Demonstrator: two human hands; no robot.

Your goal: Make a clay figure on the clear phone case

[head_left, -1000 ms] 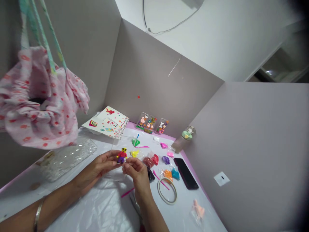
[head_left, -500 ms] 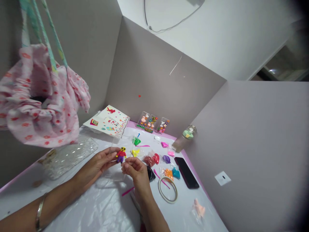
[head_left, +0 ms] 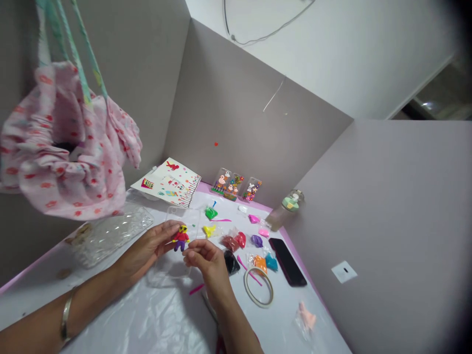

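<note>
A small clay figure (head_left: 181, 238) with a yellow head, red top and purple legs lies against a clear phone case (head_left: 184, 215). My left hand (head_left: 157, 243) is closed around the case's left side, thumb beside the figure's head. My right hand (head_left: 206, 260) is pinched at the figure's lower right. Whatever is between its fingertips is too small to make out. Beyond the case lie green clay (head_left: 211, 212) and yellow clay (head_left: 209, 230) in small wraps.
Several clay packets, including orange clay (head_left: 260, 264), spread rightward near a tape roll (head_left: 272, 294) and a phone (head_left: 288, 263). A bottle (head_left: 283, 211) and decorated cases (head_left: 252, 189) stand behind. On the left, a cloth bag (head_left: 73, 182) hangs over a plastic tray (head_left: 114, 236).
The figure and the clear case have shifted slightly left and tilted a little between my hands. The whole view has moved a bit too.
</note>
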